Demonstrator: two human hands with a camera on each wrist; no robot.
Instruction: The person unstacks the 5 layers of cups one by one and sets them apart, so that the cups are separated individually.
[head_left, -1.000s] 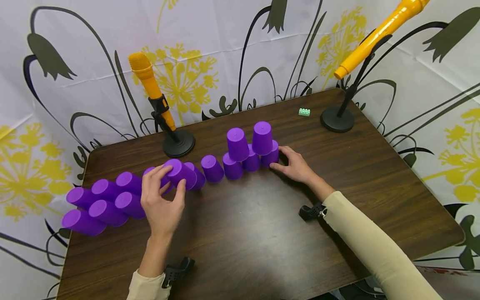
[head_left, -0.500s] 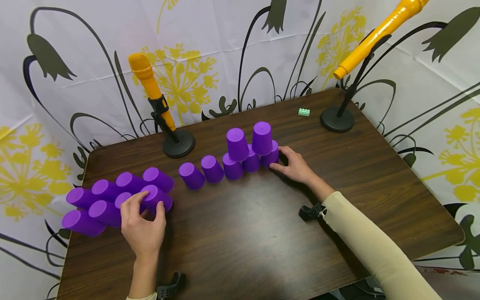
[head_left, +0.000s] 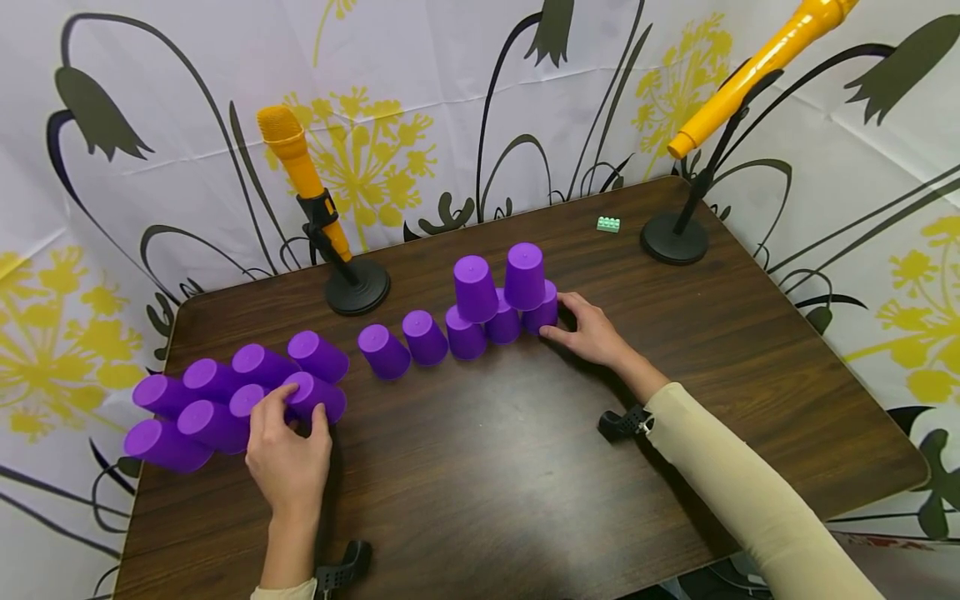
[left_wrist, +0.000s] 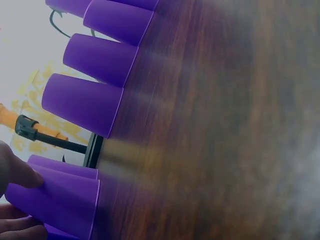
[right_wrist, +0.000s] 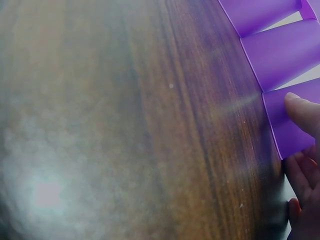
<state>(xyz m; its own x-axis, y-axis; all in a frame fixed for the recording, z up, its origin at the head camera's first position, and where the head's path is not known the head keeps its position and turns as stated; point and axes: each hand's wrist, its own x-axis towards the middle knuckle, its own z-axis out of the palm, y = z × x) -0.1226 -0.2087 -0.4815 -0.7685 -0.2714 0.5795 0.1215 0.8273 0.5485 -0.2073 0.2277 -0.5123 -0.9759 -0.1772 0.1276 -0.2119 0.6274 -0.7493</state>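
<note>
Brown table [head_left: 480, 483]; left hand [head_left: 288, 458] curled round cup [head_left: 318, 398].

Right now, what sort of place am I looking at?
Possibly an indoor recording corner: there's a flower-print backdrop, a yellow microphone on a black stand, and a dark wood-look table bearing purple cups.

Cups [head_left: 384, 353]: finish is uniform purple | Table [head_left: 480, 467]: shows dark brown wood grain | Microphones [head_left: 297, 162]: are yellow-orange | Stands [head_left: 358, 288]: are black | Toy brick [head_left: 608, 224]: is mint green | Backdrop [head_left: 427, 50]: white ground carries a floral pattern in yellow and dark grey-green | Sleeves [head_left: 750, 492]: are plain cream | Wrist straps [head_left: 621, 425]: are black
</note>
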